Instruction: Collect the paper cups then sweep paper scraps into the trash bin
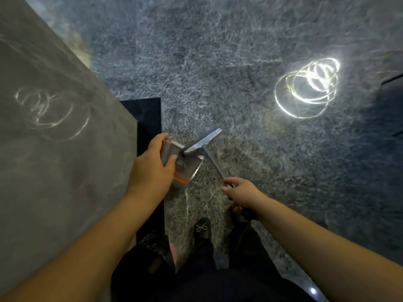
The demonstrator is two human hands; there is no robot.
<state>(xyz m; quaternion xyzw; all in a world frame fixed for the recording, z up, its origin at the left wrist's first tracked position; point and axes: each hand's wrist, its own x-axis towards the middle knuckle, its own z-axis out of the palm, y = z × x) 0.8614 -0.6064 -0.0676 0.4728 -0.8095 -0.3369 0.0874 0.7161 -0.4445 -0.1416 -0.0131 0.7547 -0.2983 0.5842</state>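
The frame is dim and motion-blurred, and no paper scraps or cups can be made out. The left hand (152, 168) grips the grey dustpan (186, 168) by its handle, hiding much of it; its orange comb edge shows just below the thumb. The right hand (238, 194) is curled around the broom (209, 149) handle, whose lower end is hidden in the palm. The handle's long axis runs up-left to the broom head, which lies across the dustpan mouth above the marbled floor (239, 51), beside the grey table (54, 149) edge.
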